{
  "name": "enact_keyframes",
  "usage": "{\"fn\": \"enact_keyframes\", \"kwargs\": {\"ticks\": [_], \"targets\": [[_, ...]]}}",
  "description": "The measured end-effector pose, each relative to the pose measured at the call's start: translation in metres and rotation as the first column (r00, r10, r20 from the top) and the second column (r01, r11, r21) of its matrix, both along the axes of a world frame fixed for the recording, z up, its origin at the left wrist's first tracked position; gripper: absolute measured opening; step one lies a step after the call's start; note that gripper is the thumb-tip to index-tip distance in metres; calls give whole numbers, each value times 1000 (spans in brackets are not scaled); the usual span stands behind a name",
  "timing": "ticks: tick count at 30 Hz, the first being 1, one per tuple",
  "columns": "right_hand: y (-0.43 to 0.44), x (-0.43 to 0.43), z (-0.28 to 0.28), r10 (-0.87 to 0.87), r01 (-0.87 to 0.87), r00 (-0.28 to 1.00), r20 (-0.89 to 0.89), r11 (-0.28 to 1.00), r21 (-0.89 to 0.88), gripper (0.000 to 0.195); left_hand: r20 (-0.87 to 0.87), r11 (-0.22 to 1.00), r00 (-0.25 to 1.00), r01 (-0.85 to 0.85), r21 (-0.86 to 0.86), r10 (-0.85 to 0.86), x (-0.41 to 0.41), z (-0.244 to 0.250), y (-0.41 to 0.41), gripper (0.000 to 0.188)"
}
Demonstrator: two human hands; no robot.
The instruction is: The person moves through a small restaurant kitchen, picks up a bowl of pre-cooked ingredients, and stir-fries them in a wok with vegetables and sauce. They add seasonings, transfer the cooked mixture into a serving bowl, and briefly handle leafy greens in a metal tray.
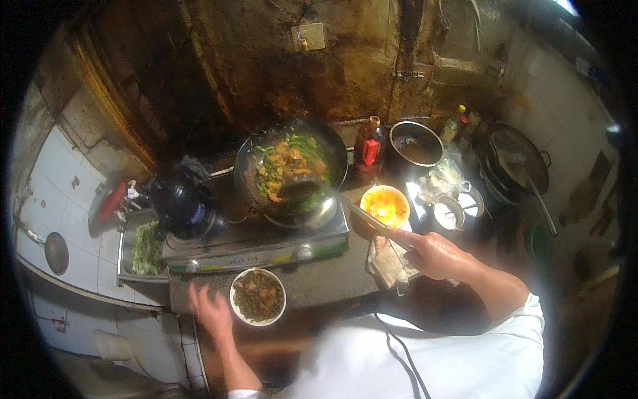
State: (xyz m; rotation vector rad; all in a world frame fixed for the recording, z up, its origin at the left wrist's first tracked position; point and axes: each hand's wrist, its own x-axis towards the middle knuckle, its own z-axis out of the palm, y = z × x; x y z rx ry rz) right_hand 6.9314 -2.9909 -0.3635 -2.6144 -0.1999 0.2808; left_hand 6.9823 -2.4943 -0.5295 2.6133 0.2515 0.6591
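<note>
My right hand [438,255] grips the long metal handle of a spatula [361,211], whose dark head rests among the food in a wok. The wok [340,149] sits on the right burner of a gas stove [279,256] and holds green vegetables with browned pieces. Beside a white bowl [283,294] of dark, chopped food, my left hand [212,309] is raised with its fingers apart, holding nothing. A bowl with orange residue [402,199] stands right of the wok. Below it lies a folded cloth [391,267], close to my right hand.
A blue flame shows at the left burner [195,214]. A metal tray [121,249] of shredded greens stands left of the stove. Along the back right are a bottle with a red label [370,149], a dark pot [441,149], metal cups [448,213] and a large pan [541,169].
</note>
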Motion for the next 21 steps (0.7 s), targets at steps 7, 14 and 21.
{"fn": "enact_keyframes", "kwargs": {"ticks": [7,14,21], "targets": [[0,95,-126,32,24,946,322,986,-167,77,-660,909,742,-348,-230,117,-150,-218,115,29],[26,50,-47,57,-39,998,37,924,-379,78,-801,651,582,-557,-517,-138,-260,-294,64,19],[14,101,-106,-31,73,994,101,892,-445,75,-746,675,620,-443,-590,-245,-203,-299,53,13]]}}
